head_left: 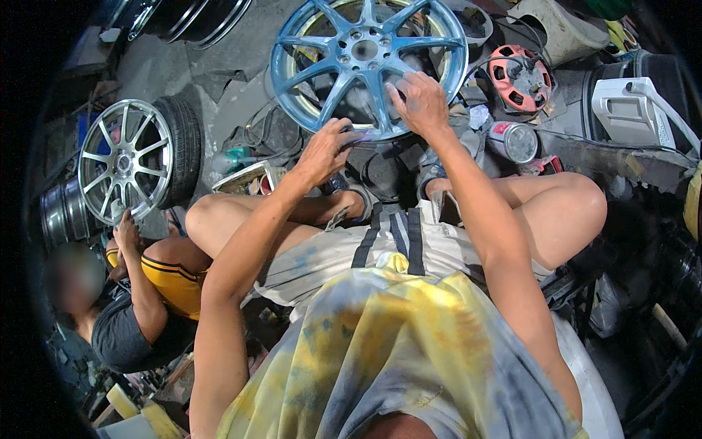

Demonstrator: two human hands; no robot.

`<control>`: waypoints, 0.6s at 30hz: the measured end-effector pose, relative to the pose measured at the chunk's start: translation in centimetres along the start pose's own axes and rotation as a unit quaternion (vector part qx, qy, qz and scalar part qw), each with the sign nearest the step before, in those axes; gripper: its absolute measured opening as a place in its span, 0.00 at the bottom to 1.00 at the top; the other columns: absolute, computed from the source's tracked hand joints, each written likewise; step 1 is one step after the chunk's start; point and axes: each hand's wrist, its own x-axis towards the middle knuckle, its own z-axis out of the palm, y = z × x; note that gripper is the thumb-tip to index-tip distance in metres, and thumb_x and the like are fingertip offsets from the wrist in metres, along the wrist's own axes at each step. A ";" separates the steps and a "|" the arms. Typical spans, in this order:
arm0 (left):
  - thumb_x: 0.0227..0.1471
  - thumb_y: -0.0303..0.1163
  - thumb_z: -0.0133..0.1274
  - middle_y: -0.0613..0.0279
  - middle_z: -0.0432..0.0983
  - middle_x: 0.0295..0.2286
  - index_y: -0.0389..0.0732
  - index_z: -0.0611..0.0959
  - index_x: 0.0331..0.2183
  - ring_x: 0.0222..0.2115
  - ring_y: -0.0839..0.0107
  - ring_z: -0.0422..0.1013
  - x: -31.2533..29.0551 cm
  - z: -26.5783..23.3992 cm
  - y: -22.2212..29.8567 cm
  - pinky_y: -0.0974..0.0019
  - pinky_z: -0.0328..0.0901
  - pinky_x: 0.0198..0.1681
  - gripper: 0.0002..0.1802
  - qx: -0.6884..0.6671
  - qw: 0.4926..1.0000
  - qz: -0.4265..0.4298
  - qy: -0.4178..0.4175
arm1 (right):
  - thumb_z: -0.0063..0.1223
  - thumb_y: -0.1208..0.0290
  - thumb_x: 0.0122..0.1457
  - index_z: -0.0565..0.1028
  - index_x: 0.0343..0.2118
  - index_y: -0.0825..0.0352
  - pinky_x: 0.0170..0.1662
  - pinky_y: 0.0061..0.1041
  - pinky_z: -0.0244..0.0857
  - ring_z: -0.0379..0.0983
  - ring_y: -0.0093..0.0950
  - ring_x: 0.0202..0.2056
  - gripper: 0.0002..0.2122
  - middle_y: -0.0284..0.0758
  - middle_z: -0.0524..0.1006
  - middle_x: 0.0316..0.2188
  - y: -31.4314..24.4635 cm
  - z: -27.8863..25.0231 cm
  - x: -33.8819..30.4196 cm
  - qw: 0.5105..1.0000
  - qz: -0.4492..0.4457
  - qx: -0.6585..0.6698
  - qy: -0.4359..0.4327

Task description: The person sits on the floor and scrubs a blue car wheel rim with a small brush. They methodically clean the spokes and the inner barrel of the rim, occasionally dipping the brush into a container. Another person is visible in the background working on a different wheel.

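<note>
A seated person works on a glossy blue alloy wheel that stands tilted on the cluttered workshop floor, its spoked face turned toward the camera, just beyond the person's bent knees. The right hand lies with fingers spread and curled over the wheel's lower rim and a spoke, pressing against the blue surface. The left hand, just below and to the left of that rim, is closed narrowly around a small thin object at the rim's edge; what that object is cannot be made out. Both forearms reach up from the lower edge across a paint-stained yellow and grey shirt and pale shorts.

To the right of the blue wheel sits a red-orange round tool with a perforated housing, and below that a spray can lying on its side. Farther right of the wheel rests a white plastic part. Well to the left of the blue wheel, a silver multi-spoke wheel with a tyre stands upright, and a second person in a yellow and dark top crouches below it, one hand touching its lower edge. Dark rims lie above and left of the blue wheel.
</note>
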 end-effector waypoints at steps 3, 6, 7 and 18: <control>0.52 0.26 0.58 0.44 0.70 0.54 0.40 0.83 0.50 0.55 0.45 0.67 1.2 2.5 -0.9 0.51 0.62 0.61 0.21 -0.050 0.997 0.017 0.050 | 0.62 0.64 0.57 0.81 0.24 0.66 0.40 0.37 0.70 0.76 0.37 0.33 0.10 0.36 0.77 0.27 -0.4 0.0 0.1 1.000 -0.003 -0.011 -0.009; 0.52 0.25 0.58 0.44 0.70 0.54 0.39 0.83 0.49 0.55 0.46 0.67 1.2 2.8 -1.2 0.52 0.62 0.60 0.20 -0.045 0.996 0.038 0.064 | 0.62 0.64 0.57 0.81 0.24 0.66 0.40 0.37 0.70 0.76 0.37 0.33 0.10 0.36 0.77 0.27 -0.1 0.1 -0.1 1.000 -0.009 -0.006 0.006; 0.51 0.23 0.58 0.44 0.70 0.54 0.38 0.83 0.49 0.56 0.47 0.67 1.6 1.5 -1.2 0.53 0.62 0.61 0.21 -0.050 0.999 0.018 -0.010 | 0.62 0.64 0.57 0.81 0.24 0.66 0.40 0.37 0.70 0.76 0.37 0.34 0.10 0.36 0.77 0.27 0.1 0.1 -0.3 1.000 -0.007 -0.006 0.000; 0.48 0.22 0.57 0.47 0.73 0.39 0.35 0.85 0.42 0.42 0.47 0.71 2.1 4.4 2.3 0.49 0.67 0.48 0.15 -0.073 0.977 -0.024 0.197 | 0.60 0.64 0.58 0.81 0.25 0.65 0.41 0.38 0.70 0.76 0.38 0.35 0.11 0.36 0.78 0.28 -0.1 0.0 0.0 1.000 0.013 -0.014 -0.019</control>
